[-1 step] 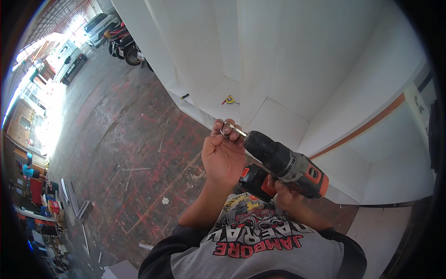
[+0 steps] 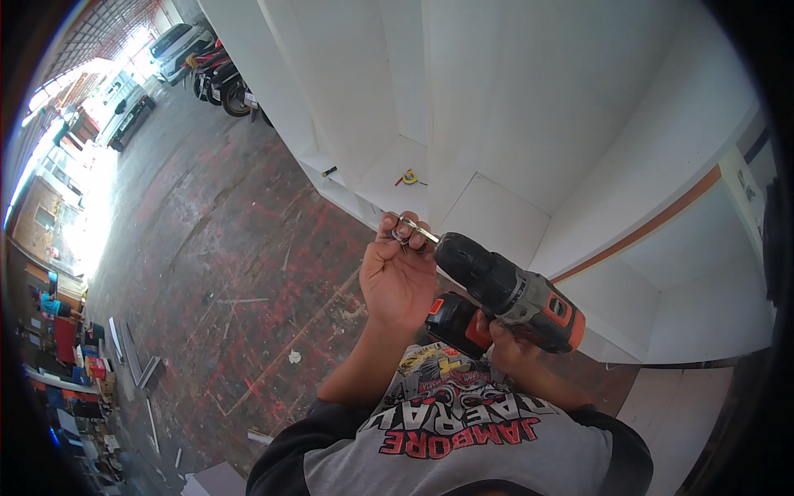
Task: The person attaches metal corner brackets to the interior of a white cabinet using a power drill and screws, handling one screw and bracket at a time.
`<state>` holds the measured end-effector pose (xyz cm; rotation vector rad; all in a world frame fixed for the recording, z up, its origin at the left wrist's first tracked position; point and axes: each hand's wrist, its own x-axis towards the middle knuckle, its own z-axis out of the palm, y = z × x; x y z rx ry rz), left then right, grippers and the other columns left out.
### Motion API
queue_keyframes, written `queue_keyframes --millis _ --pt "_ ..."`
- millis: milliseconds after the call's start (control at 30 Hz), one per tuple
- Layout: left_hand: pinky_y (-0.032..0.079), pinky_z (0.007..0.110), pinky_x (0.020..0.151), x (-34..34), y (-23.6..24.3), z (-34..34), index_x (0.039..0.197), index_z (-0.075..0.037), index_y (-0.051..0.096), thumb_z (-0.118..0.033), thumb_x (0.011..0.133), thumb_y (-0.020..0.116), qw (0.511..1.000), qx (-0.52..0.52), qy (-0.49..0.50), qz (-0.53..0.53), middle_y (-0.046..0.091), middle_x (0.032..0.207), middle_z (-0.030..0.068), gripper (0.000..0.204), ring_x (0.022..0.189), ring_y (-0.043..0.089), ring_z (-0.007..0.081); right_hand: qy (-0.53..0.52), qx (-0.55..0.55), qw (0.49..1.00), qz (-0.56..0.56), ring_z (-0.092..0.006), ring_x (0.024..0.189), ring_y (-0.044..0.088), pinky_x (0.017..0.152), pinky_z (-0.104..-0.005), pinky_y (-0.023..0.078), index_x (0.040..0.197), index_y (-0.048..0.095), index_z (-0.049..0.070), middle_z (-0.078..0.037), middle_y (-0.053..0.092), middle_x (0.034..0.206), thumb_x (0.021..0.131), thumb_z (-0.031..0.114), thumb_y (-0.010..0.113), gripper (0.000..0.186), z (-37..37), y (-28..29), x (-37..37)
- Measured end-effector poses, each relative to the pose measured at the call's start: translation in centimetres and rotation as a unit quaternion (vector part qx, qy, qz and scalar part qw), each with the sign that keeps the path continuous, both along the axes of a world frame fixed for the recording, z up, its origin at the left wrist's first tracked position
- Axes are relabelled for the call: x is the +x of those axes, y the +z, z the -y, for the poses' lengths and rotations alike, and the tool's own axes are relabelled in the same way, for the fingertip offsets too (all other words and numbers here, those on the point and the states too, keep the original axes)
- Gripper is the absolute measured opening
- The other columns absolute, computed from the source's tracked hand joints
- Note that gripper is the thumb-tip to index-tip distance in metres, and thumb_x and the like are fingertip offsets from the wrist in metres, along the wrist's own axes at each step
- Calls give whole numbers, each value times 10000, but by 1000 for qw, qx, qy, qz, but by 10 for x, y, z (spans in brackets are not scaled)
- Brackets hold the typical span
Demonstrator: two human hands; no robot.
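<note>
The cordless drill (image 2: 542, 302), a black and grey plastic body with orange trim, is held just in front of the white cabinet (image 2: 513, 202), between it and the person's torso. Its long axis runs obliquely; the slim metal bit (image 2: 428, 235) points forward and left, toward the cabinet's left part. The right hand (image 2: 511, 349) is wrapped around the drill's handle. The left hand (image 2: 399, 281), palm up, pinches the bit's tip with curled fingers. The cabinet has smooth, flat panels and a brown edge strip (image 2: 637, 223); a yellow tape measure (image 2: 408, 177) lies inside it. Left of the cabinet extends a scuffed, red-marked dark floor (image 2: 248, 281), with motorcycles (image 2: 227, 87) parked farther off.
</note>
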<state>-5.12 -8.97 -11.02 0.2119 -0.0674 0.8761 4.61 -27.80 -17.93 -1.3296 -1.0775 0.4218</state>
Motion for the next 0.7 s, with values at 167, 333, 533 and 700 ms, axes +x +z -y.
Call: queue_keyframes --millis 167,333,533,700 --pt "450 301 821 1 3 3 1018 -130 493 30 916 453 1000 1 12 -25 501 1006 15 194 948 545 137 17 10 997 -71 -231 983 661 876 -361 529 1134 655 2 -102 667 1075 925 35 628 214 -2 2 -1" --pt "463 289 818 2 1 2 1056 -128 516 48 955 478 999 -10 26 -35 524 1065 19 207 994 560 128 -2 3 1000 2 -226 948 669 857 -359 539 1137 654 -4 -102 674 1057 919 41 638 223 -1 2 1" --pt "472 296 790 5 -2 2 1190 -146 549 -62 1048 479 995 -3 51 -83 567 1115 38 179 943 578 125 -20 29 998 -58 -239 969 675 870 -355 539 1119 658 -21 -118 678 1067 898 26 651 225 -4 -2 -3" --pt "445 295 745 4 -14 -1 1184 -146 533 -81 1054 463 993 32 49 -101 582 1067 35 162 853 537 126 -13 4 1000 3 -246 1016 670 909 -374 531 1168 643 -32 -131 677 1106 923 20 633 251 2 -9 2"
